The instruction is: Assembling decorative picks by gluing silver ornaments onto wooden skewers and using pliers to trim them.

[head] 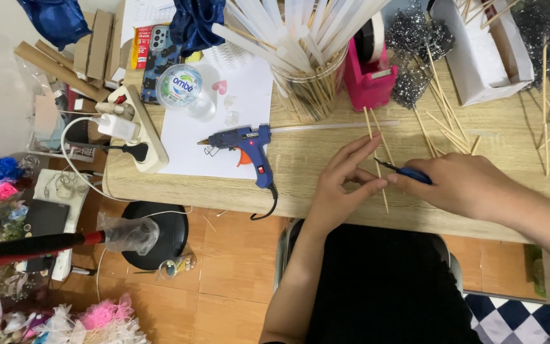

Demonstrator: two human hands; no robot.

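Note:
My left hand rests on the wooden table, fingers pinching a thin wooden skewer that lies across the tabletop. My right hand grips a small tool with a blue handle, its dark tip touching the skewer near my left fingertips. A blue hot glue gun stands on a white paper sheet to the left, a clear glue stick jutting from its back.
A glass jar of glue sticks and skewers, a pink tape dispenser, black glittery pieces, a white box, loose skewers, a water bottle and a power strip crowd the table.

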